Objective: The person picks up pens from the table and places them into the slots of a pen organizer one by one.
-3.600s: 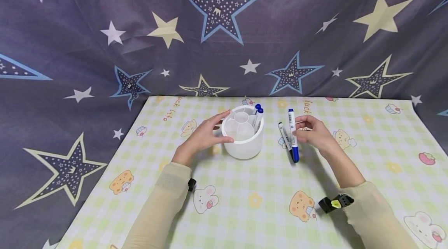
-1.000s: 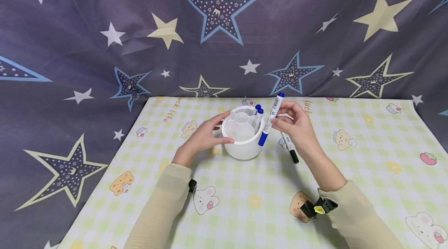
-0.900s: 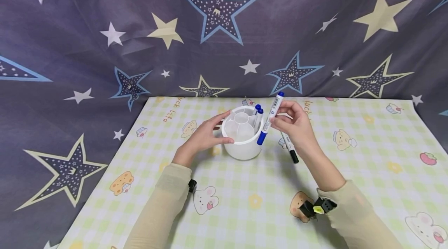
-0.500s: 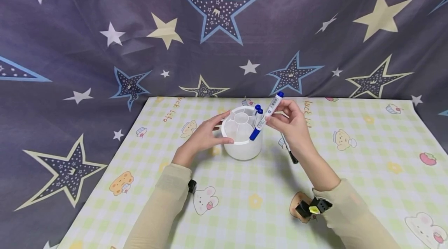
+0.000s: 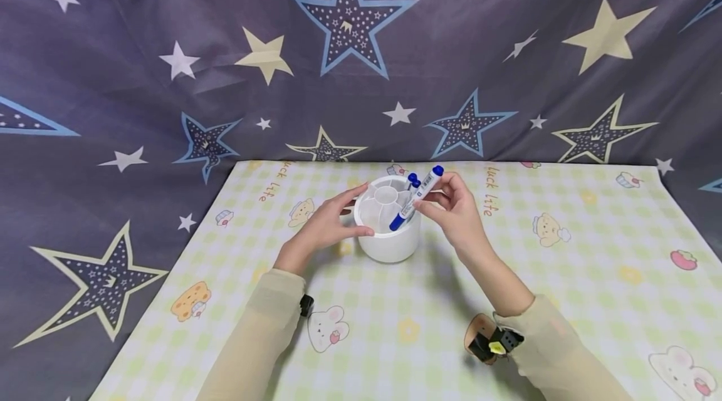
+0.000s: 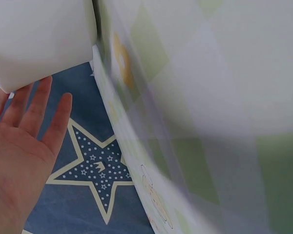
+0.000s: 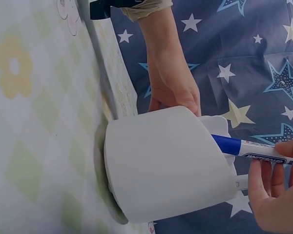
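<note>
A round white pen holder [image 5: 389,244] with several compartments stands on the table. My left hand [image 5: 324,222] holds its left side, thumb at the front rim and fingers reaching round the back. In the left wrist view, the fingers [image 6: 38,105] touch the holder's wall. My right hand [image 5: 454,216] pinches a white marker with blue ends [image 5: 425,187], tilted over the holder's right front. The right wrist view has its lower blue cap [image 7: 225,145] at the opening, the tip hidden behind the wall. Blue-ended pens [image 5: 412,178] stand at the holder's back right.
A green-and-white checked cloth [image 5: 361,351] with cartoon prints covers the table. A dark star-patterned curtain [image 5: 214,12] hangs behind it. Small black wrist cameras [image 5: 491,346] sit at both sleeves.
My right hand has lifted the blue marker from beside a black-capped marker and carried it left over the holder. The black-capped one is now out of sight. My left hand keeps its place.
</note>
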A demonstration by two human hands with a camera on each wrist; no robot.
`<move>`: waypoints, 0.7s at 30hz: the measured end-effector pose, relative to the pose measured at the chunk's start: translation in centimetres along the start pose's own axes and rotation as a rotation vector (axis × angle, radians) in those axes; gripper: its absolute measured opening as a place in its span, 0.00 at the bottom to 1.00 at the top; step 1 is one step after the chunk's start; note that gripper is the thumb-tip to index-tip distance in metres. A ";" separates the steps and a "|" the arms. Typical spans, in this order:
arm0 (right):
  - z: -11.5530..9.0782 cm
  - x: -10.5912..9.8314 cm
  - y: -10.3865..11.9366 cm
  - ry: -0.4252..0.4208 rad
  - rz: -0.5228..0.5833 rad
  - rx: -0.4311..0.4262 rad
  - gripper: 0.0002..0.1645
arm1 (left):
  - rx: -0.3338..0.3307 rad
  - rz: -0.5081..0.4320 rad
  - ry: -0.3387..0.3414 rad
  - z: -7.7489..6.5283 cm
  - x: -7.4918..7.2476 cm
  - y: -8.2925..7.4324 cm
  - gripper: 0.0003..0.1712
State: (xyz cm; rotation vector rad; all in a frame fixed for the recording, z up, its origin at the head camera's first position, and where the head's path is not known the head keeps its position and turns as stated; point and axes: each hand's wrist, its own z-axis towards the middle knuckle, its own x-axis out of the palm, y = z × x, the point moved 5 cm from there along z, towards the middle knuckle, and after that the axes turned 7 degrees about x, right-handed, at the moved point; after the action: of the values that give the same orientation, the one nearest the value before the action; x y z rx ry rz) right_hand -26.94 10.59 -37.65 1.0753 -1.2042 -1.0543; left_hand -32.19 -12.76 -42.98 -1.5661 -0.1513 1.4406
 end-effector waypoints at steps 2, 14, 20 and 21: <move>0.0 0.0 0.0 -0.001 -0.010 0.003 0.25 | -0.002 -0.004 0.000 0.1 0.0 -0.1 0.57; -0.1 -0.1 0.0 0.008 -0.060 -0.026 0.18 | -0.006 0.000 -0.005 0.1 0.0 0.2 0.57; -0.3 -1.0 0.3 0.004 -0.117 -0.045 0.15 | -0.010 0.006 -0.006 0.0 0.1 0.3 0.57; -0.3 -1.2 0.3 -0.001 -0.125 -0.046 0.15 | -0.009 0.005 -0.006 0.0 0.1 0.3 0.57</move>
State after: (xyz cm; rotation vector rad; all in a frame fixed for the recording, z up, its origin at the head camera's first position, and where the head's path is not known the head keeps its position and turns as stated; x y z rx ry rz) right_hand -26.66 11.81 -37.54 1.1260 -1.1202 -1.1730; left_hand -32.31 -12.88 -43.24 -1.5709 -0.1573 1.4505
